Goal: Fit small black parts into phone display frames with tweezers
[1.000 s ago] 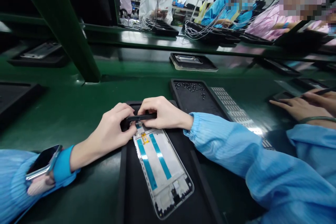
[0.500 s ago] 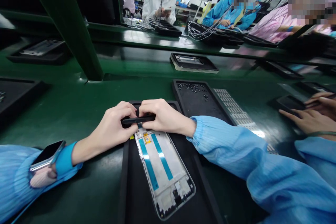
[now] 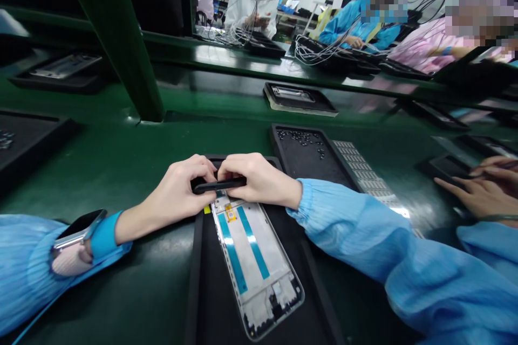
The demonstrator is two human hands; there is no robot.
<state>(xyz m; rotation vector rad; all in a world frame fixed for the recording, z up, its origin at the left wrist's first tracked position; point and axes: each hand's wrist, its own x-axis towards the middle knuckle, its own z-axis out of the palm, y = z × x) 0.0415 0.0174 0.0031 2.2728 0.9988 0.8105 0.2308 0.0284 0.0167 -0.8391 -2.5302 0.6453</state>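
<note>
My left hand (image 3: 188, 186) and my right hand (image 3: 257, 180) are close together, each with fingers closed on an end of a flat black bar-shaped piece (image 3: 218, 187). Its exact kind I cannot make out. Just below it lies a silver phone frame (image 3: 257, 248), tilted, with two blue strips and an orange flex cable (image 3: 230, 213) near its upper end. Both hands cover the frame's top edge, so that part is hidden. A black tray (image 3: 214, 302) holds the frame. Something yellow (image 3: 207, 209) pokes out beside my left fingertips.
Behind my right hand, a black tray (image 3: 297, 159) holds several small dark parts. Sheets of small pale pieces (image 3: 358, 164) lie beside it. Farther back sits another tray with a frame (image 3: 299, 99). A green post (image 3: 121, 48) rises at left. Another person's hands (image 3: 485, 188) work at right.
The view has shifted a little, so most things appear slightly farther right. Both hands stay on the black bar-shaped piece, with little change in grip; the phone frame stays in its tray.
</note>
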